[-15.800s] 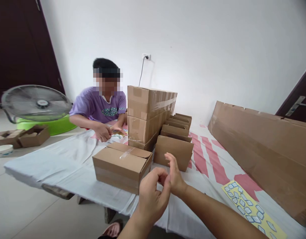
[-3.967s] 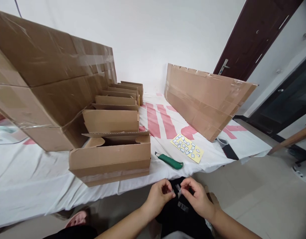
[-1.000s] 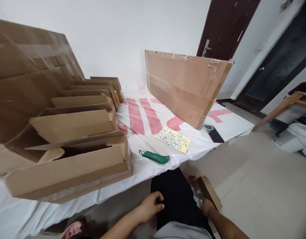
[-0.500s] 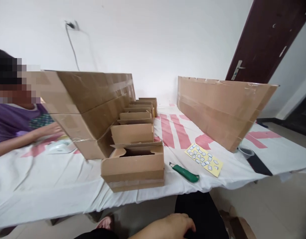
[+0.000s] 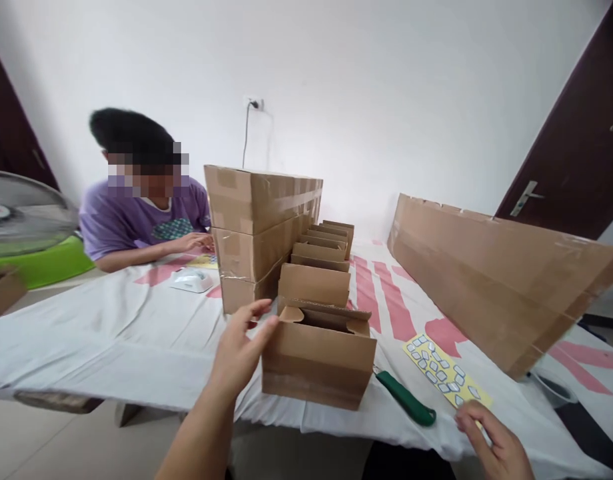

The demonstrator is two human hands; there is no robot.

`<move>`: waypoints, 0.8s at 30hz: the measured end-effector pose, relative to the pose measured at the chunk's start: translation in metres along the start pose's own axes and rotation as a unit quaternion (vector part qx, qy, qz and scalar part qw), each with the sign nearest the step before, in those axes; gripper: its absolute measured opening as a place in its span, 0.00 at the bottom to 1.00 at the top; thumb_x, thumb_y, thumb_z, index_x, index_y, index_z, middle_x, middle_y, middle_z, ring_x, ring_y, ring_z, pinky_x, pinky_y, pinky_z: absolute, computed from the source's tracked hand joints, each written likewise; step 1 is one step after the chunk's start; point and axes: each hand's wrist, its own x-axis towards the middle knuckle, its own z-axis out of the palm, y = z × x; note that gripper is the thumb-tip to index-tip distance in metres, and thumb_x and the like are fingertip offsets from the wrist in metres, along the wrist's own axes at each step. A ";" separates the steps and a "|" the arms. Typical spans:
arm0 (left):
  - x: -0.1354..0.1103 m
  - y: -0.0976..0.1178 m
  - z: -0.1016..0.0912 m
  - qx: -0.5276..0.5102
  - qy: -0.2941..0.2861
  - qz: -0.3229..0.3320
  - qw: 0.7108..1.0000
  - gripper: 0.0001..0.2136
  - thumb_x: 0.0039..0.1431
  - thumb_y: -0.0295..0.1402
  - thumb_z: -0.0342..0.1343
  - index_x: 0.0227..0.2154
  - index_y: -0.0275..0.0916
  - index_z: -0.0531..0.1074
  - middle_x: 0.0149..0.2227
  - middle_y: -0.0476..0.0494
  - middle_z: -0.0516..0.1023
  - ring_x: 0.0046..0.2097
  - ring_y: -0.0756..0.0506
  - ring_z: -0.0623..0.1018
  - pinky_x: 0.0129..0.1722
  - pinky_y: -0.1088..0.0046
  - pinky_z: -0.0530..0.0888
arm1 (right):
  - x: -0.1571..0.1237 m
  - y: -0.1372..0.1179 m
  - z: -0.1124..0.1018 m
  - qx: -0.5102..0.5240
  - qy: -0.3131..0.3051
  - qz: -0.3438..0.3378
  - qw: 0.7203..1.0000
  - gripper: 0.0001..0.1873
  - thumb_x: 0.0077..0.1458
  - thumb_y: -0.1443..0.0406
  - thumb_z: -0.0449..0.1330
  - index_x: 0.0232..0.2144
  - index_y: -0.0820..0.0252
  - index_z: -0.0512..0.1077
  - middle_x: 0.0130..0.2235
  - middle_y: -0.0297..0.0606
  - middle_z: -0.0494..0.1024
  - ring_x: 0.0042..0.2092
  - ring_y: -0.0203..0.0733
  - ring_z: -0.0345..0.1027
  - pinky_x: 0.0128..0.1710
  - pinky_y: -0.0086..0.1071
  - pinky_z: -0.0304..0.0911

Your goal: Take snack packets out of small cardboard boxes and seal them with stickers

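Hands apart. Left hand [image 5: 236, 353] spread at open cardboard box [image 5: 316, 367], right hand [image 5: 496, 443] pinched by flat yellow sheet [image 5: 445, 371], hold unclear. Curved green cutter [image 5: 406, 399], wrinkled white cloth [image 5: 136, 347].

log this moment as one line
left hand: by nearest open box, contact unclear | right hand: at near end of yellow sheet | green cutter: lying between box and sheet

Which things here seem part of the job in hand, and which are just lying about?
Likely the job's:
open box, at the left hand
yellow sheet, at the right hand
perhaps green cutter, unheld beside the box

Apparently just lying about:
fan, far left
dark flat object, right
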 end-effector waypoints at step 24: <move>-0.001 0.010 -0.025 -0.050 -0.316 0.041 0.946 0.06 0.50 0.25 0.53 0.29 0.41 0.73 0.35 0.49 0.76 0.40 0.46 0.74 0.40 0.72 0.68 | 0.184 -0.209 0.184 -0.186 -0.465 -0.149 0.852 0.11 0.35 0.73 0.70 0.16 0.58 0.72 0.21 0.31 0.74 0.28 0.42 0.72 0.32 0.34 0.66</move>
